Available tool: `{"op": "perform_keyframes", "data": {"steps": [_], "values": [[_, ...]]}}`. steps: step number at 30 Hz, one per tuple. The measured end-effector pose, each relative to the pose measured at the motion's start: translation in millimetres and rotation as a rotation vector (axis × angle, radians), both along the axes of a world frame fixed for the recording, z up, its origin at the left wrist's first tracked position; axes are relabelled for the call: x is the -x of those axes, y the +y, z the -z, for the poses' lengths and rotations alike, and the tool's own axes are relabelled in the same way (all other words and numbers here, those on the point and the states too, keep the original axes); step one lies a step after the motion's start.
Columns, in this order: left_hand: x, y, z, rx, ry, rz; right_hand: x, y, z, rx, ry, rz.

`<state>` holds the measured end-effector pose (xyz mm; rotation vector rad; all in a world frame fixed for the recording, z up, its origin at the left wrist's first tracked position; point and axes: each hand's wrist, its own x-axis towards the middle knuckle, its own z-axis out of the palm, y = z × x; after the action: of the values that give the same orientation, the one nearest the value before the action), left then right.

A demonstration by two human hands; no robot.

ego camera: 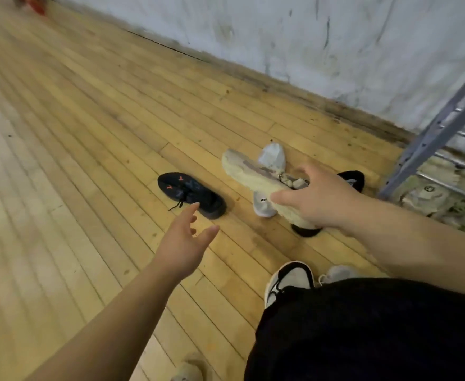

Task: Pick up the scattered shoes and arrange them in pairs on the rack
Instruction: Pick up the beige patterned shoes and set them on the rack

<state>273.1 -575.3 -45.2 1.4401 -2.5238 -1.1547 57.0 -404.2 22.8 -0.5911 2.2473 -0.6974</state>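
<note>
While the right hand (319, 199) grips a cream shoe (256, 180) by its heel end, with the thumb on one side and the fingers on the other, the shoe sticks out toward the wall (335, 45) above the wooden floor (88, 133). Under that shoe lies a white shoe (271, 158) on the floor, and a black shoe (353, 178) peeks out just behind the hand. Another dark shoe tip (307, 231) shows under the right wrist. The left hand (183, 243) is open and holds nothing; its fingers are spread and its fingertips are very near a black shoe with orange marks (190, 193), which sits alone on the floor. I cannot tell if they touch it. The grey metal rack (432, 133) stands at the right, by the wall, with some pale shoes (429, 199) on its low shelf. Near the bottom is the person's own black and white shoe (289, 279), with another pale shoe (335, 273) just beside it.
</note>
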Motion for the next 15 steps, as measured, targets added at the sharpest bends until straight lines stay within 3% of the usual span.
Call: {"op": "perform_keyframes", "data": {"steps": [5,9,15], "values": [[-43.5,-4.3,-29.0,-0.033,0.088,-0.063,-17.1,-24.8,-83.8,-0.223,0.159,-0.302],[-90.9,0.9,-29.1,-0.071,0.029,-0.114,-69.9,-43.1,-125.9,-0.381,0.272,-0.477],[-173.7,44.2,42.9,-0.202,-0.229,-0.104,-172.9,-54.0,-80.1,-0.521,0.364,-0.727]]}}
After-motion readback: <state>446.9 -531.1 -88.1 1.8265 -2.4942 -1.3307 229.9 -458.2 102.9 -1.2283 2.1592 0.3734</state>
